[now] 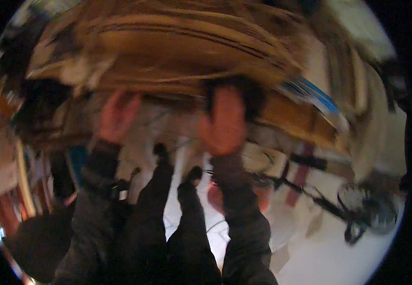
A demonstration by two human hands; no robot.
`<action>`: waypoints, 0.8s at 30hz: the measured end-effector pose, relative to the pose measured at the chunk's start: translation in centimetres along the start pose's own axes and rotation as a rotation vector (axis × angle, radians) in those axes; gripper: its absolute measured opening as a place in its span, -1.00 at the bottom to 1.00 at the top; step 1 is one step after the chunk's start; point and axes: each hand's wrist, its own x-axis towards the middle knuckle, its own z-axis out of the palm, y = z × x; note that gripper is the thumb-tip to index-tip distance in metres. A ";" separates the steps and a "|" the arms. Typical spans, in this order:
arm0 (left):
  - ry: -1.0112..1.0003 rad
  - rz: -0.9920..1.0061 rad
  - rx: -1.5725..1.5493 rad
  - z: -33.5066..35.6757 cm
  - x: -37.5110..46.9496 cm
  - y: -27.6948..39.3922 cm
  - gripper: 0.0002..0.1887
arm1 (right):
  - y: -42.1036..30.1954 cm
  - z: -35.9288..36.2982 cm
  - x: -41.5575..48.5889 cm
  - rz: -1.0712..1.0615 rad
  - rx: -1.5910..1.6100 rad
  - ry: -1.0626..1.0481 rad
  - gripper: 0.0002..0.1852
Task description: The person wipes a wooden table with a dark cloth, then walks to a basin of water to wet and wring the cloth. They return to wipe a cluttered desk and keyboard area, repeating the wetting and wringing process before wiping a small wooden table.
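Motion blur softens the whole view. Before me are brown layered sheets [177, 53] that look like cardboard. My left hand [118, 117] is just below their near edge, thumb and fingers apart, with nothing visible in it. To its right, my right hand [225, 123] reaches up in front of a black object [256, 98] too blurred to name. Whether the hand grips or only overlaps that object is unclear, as its fingertips are smeared. Both forearms wear dark sleeves.
A flat blue and white item [312, 94] lies on the brown material at right. A pedestal fan [366, 206] appears lying on its side at far right. Below are my dark-clad legs [152, 188] above a white patterned surface [172, 199]. Upright items [37, 178] crowd the left.
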 end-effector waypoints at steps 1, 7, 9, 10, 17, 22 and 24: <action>0.006 0.109 0.213 0.1 -0.2 -0.4 -0.64 | 0.1 0.2 0.0 -0.077 -0.082 0.046 -0.33; 0.063 0.211 0.197 3.0 -1.9 0.2 -0.80 | -3.6 3.4 2.3 -0.013 -0.215 -0.140 -0.32; 0.147 0.174 0.148 4.1 -2.4 1.2 -0.89 | -5.3 4.4 3.0 -0.010 -0.205 -0.183 -0.32; 0.132 0.144 0.055 4.4 -2.5 1.7 -0.90 | -6.2 4.8 3.3 -0.022 -0.201 -0.202 -0.32; 0.212 0.113 0.008 2.8 -1.8 1.6 -0.68 | -9.7 6.6 5.0 0.022 -0.159 -0.415 -0.25; 0.334 0.279 0.104 0.8 -1.6 2.6 -0.43 | -12.6 8.2 6.4 -0.070 -0.137 -0.423 -0.28; 0.342 0.278 0.114 0.1 -1.8 3.1 -0.46 | -13.9 9.4 6.8 -0.076 -0.147 -0.440 -0.32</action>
